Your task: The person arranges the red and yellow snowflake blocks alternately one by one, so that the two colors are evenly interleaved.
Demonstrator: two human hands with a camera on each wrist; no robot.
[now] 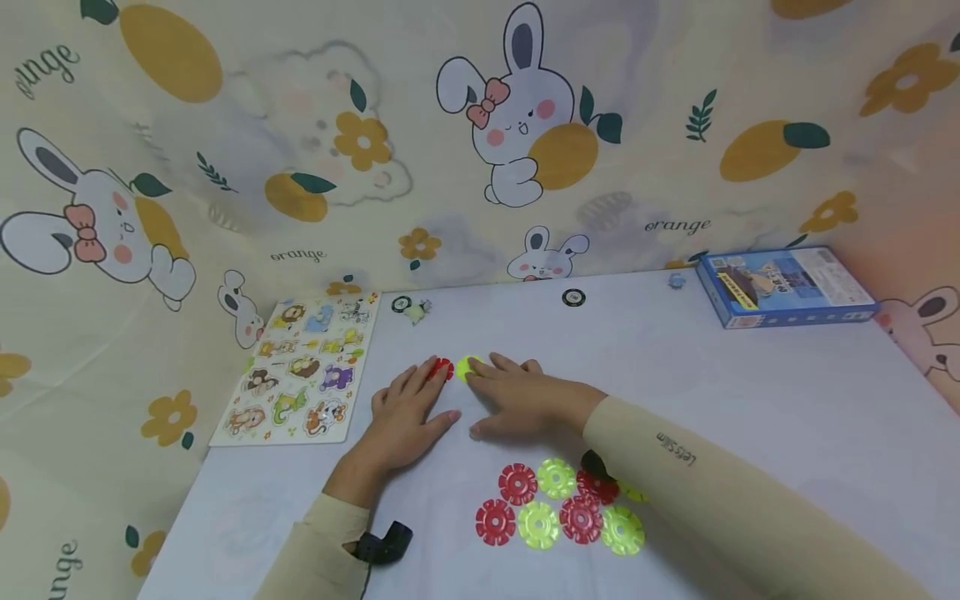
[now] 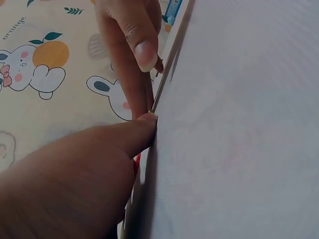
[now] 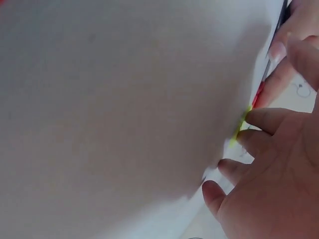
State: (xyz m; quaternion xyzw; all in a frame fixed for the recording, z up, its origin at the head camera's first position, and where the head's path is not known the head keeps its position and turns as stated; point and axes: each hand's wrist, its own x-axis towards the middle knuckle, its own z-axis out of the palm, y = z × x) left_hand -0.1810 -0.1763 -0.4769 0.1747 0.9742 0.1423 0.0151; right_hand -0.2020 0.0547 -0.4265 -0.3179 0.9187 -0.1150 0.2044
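Observation:
In the head view my left hand [image 1: 405, 425] lies with its fingers extended, the fingertips touching a red notched plastic disc [image 1: 446, 368]. My right hand [image 1: 521, 398] reaches in from the right, fingers spread, and its fingertips press on a yellow-green notched disc [image 1: 462, 367] just beside the red one. The fingers partly cover both discs. From the right wrist, the yellow-green disc [image 3: 241, 126] shows under two fingertips, with a sliver of the red disc [image 3: 257, 94] beyond it. Nearer the body, several red discs [image 1: 495, 522] and yellow-green discs [image 1: 538, 525] lie in two rows, some hidden by the right sleeve.
An animal puzzle board [image 1: 292, 379] lies on the left of the white table [image 1: 750, 433]. Along the back are two black round tokens [image 1: 573, 297], a small pale figure [image 1: 417, 312], a small blue piece [image 1: 677, 280] and a blue box [image 1: 783, 287].

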